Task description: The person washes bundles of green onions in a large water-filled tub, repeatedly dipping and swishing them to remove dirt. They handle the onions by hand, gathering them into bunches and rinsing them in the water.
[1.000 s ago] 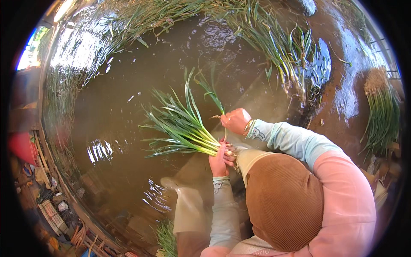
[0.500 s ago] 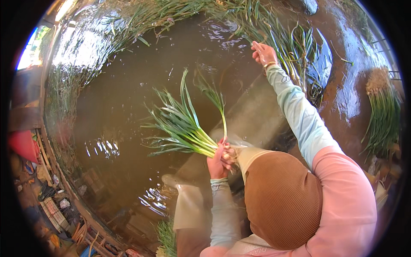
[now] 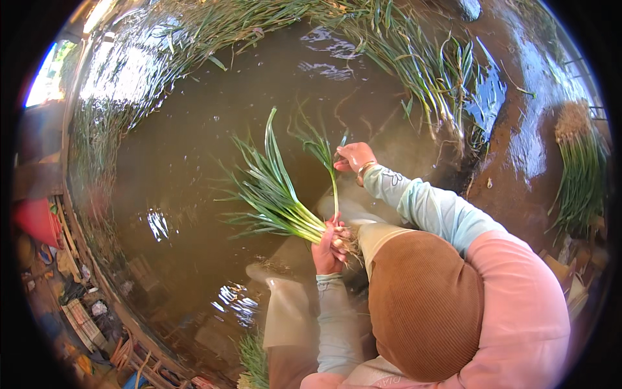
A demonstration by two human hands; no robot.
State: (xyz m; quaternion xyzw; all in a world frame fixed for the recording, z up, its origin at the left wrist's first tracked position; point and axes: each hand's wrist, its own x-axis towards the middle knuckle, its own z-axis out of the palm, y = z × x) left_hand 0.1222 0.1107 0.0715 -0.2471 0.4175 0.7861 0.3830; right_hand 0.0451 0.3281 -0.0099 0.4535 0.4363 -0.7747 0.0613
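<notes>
My left hand is wrapped round a bunch of spring onions just above their roots. The green leaves fan out up and to the left over muddy water, and pale roots stick out on the right of the fist. One single spring onion stands apart from the bunch, upright, its base at my left thumb. My right hand is at the upper part of that single stalk, fingers pinched together by its leaves. A leaf tip shows above the pinch.
Loose cut leaves float along the far edge of the muddy water. A pile of spring onions lies at the far right; a tied bundle sits further right. Rubbish and a red object lie beyond the left rim.
My right hand has come back from beside the far-right pile, moving left and nearer, to the single stalk. My left hand still holds the bunch in nearly the same place.
</notes>
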